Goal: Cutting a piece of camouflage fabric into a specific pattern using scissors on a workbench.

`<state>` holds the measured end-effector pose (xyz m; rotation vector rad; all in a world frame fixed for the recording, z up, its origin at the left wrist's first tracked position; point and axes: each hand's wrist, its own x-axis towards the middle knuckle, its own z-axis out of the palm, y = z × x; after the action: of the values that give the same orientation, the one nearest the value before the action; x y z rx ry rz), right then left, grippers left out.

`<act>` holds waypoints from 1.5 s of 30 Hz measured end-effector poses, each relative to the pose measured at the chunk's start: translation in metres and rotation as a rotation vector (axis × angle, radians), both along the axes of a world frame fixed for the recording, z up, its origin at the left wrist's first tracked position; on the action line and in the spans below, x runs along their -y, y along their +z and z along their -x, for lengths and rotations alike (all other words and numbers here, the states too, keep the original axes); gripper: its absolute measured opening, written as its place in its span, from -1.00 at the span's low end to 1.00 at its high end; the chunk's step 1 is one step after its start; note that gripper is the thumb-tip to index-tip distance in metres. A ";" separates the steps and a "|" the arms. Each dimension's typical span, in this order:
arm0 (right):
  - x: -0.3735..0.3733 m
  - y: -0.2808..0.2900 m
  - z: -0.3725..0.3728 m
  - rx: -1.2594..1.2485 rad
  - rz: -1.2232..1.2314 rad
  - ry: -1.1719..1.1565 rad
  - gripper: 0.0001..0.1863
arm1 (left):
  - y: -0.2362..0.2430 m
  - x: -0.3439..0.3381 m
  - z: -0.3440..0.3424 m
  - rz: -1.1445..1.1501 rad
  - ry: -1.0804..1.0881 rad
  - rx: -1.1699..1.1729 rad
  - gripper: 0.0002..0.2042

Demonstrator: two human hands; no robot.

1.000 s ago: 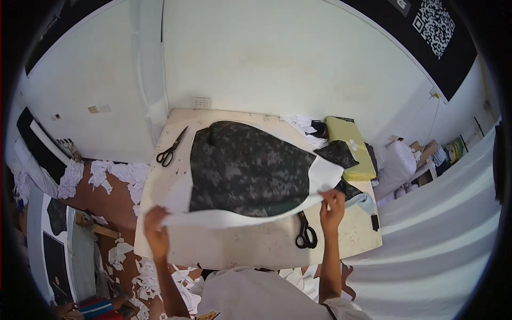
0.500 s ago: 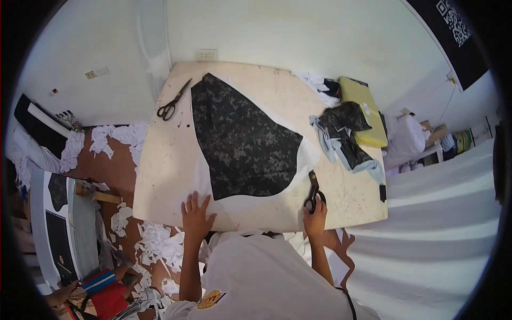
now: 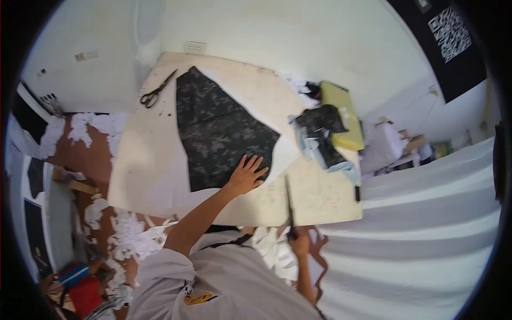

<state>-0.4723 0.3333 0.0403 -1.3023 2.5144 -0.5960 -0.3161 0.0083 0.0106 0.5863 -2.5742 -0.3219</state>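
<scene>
Head view: the left hand (image 3: 248, 175) is spread wide, palm down, pressing near the lower right corner of a dark camouflage cloth (image 3: 216, 125), which lies toward the middle of the pale worktop (image 3: 325, 200) over a white sheet (image 3: 288, 154). The right hand (image 3: 300, 245) is closed round the handles of black scissors (image 3: 289, 205) just past the near edge, the blades reaching over the worktop; they look narrow from here, and I cannot tell whether they are parted. The likeliest trouble is slippage: one palm bears on one corner only, so a tug at the sheet could slide it out of line with the cloth above. The blades point toward the two layers and lie near the left hand, so a careless swing could nick fabric or fingers. Over to the right, dark and pale blue scraps (image 3: 322, 128) lie beside the white sheet and could snag on it if it were turned. A second pair of scissors (image 3: 151, 98) rests near the far left edge, apart from the cloth.
</scene>
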 end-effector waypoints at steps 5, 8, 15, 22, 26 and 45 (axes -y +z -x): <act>-0.072 0.004 -0.048 0.664 -0.134 -0.171 -0.68 | -0.007 -0.013 0.100 -0.154 -0.005 0.174 -0.57; -0.096 0.030 -0.075 1.292 -0.188 -0.229 -0.83 | 0.014 -0.013 0.118 -0.334 -0.105 -0.146 -0.60; -0.065 0.040 -0.108 1.395 -0.309 -0.010 -0.78 | 0.048 -0.039 -0.068 -0.353 0.001 -0.273 -0.60; -0.008 0.019 -0.137 1.254 -0.388 -0.004 -0.59 | 0.046 -0.083 -0.174 -0.320 0.090 0.090 -0.52; 0.015 0.014 -0.148 1.156 -0.344 -0.013 -0.55 | 0.047 -0.085 -0.171 -0.302 0.073 0.095 -0.49; 0.047 0.029 -0.141 1.158 -0.352 -0.121 -0.50 | 0.035 -0.084 -0.177 -0.223 0.071 0.154 -0.62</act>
<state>-0.3309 0.2865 0.0696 -0.4253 1.6005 -0.6293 -0.1387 0.0926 0.0454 0.8089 -2.6751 -0.5649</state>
